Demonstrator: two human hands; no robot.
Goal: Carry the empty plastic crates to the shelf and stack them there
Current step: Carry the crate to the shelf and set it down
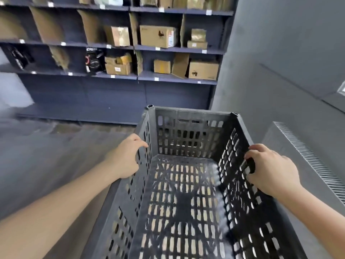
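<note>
– What sits where?
– 1 crate [188,184] is nearest, with the left hand [125,156] on its left wall and the right hand [270,169] on its right rim.
– And beyond it?
– A shelf unit [119,75] holding boxes [157,36], past open floor [56,146].

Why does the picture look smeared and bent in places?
Head view: motion blur smears the floor at left and streaks the crate bottom; the wide-angle lens tilts the shelf lines; both hands stay fairly sharp; lighting is soft, without glare.
</note>
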